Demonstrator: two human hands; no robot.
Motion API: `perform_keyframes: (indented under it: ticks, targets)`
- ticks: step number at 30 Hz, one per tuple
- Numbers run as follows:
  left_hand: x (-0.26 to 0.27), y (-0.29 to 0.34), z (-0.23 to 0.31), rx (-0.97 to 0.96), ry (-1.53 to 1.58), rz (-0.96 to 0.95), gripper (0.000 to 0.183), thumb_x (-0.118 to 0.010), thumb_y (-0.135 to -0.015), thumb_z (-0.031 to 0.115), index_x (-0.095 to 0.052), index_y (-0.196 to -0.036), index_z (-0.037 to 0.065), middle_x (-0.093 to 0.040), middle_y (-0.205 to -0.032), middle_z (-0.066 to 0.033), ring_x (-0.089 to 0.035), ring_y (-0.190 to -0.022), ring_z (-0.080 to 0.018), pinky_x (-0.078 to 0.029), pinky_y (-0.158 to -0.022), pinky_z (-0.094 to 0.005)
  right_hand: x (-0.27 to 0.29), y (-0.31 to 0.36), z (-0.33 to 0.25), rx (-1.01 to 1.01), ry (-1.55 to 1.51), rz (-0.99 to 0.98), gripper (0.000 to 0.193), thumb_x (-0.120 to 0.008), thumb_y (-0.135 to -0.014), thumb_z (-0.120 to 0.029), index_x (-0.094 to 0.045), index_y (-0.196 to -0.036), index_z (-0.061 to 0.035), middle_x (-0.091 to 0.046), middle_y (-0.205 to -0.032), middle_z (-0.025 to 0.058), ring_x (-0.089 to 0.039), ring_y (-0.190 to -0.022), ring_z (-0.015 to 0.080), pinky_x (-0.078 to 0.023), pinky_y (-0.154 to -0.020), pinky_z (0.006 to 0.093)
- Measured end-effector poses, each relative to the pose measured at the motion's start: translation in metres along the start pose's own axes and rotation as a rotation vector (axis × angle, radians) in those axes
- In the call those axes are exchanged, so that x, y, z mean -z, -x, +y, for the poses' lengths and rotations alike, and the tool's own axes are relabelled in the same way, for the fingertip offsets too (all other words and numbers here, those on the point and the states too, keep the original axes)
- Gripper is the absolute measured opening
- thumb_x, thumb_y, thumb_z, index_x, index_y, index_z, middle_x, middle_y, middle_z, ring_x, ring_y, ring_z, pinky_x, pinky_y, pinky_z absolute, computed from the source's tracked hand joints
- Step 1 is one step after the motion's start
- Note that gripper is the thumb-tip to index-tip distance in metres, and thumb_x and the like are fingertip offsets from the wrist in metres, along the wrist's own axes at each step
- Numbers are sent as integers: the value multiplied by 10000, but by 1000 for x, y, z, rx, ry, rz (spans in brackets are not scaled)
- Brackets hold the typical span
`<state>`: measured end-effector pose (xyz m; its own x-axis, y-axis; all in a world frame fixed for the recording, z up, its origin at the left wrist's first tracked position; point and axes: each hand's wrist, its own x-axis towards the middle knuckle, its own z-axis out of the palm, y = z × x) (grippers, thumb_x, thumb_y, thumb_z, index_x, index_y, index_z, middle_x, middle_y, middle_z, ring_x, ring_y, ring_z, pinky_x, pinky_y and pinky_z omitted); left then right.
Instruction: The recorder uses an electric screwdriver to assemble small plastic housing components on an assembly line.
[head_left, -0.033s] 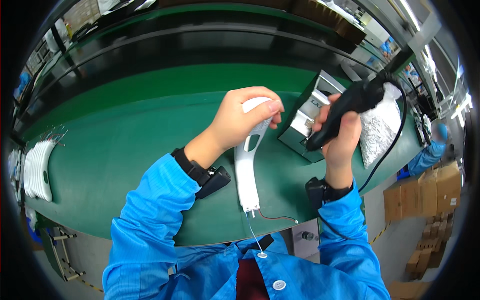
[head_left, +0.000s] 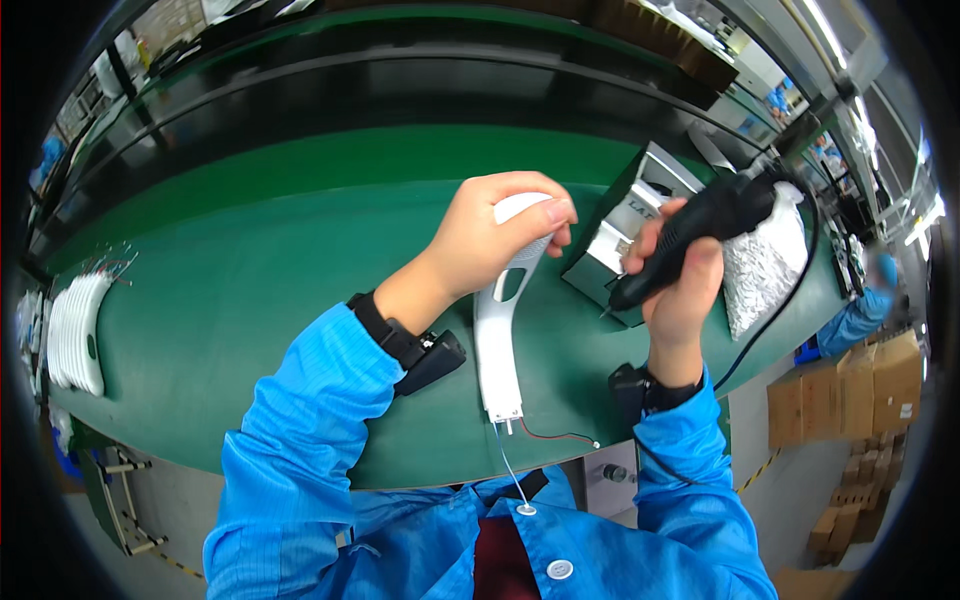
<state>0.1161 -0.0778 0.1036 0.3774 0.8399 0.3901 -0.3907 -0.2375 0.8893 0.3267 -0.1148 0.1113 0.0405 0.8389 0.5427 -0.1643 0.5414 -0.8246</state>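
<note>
Pinching handle (head_left: pixel 497 345) with left hand (head_left: pixel 490 235), clenching right hand (head_left: pixel 684 300) round tool (head_left: pixel 708 215) (leaving wires (head_left: pixel 555 437) yet unjoined by near edge of table (head_left: pixel 220 370)).

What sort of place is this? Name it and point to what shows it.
Likely a factory assembly workshop: a row of matching white parts on the green workbench, a corded black tool in the right hand, and cardboard boxes nearby.

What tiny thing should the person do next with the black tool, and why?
Maybe move the right hand gently left, bringing the tip of the black tool nearer the white part: the left hand is holding that part's upper end, while the tool is gripped tip-down and isn't touching it.
</note>
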Motion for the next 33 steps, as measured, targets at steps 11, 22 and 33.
perform_keyframes:
  ticks: [11,22,33]
  targets:
    - [0,-2,1,-50,15,-46,237,-591,-861,207,-633,-867,-26,-630,-778,-103,-621,-709,-167,-520,-647,-287,-69,53,7,-193,-267,-56,884,-571,-686,-756,-434,-1111,7,-552,-760,92,-575,-647,169,-485,-663,313]
    - [1,-1,-1,-55,-13,-42,248,-600,-862,227,-636,-873,-18,-631,-774,-97,-609,-710,-155,-497,-644,-269,-75,59,17,-269,-221,-106,869,-597,-655,-759,-441,-1082,-19,-556,-763,82,-561,-641,155,-482,-630,290]
    - [-3,-1,1,-47,-18,-47,244,-605,-862,224,-639,-871,-17,-632,-777,-91,-609,-711,-154,-495,-648,-268,-74,57,25,-229,-231,-122,830,-589,-673,-755,-449,-1054,-30,-555,-742,83,-553,-612,151,-477,-587,279]
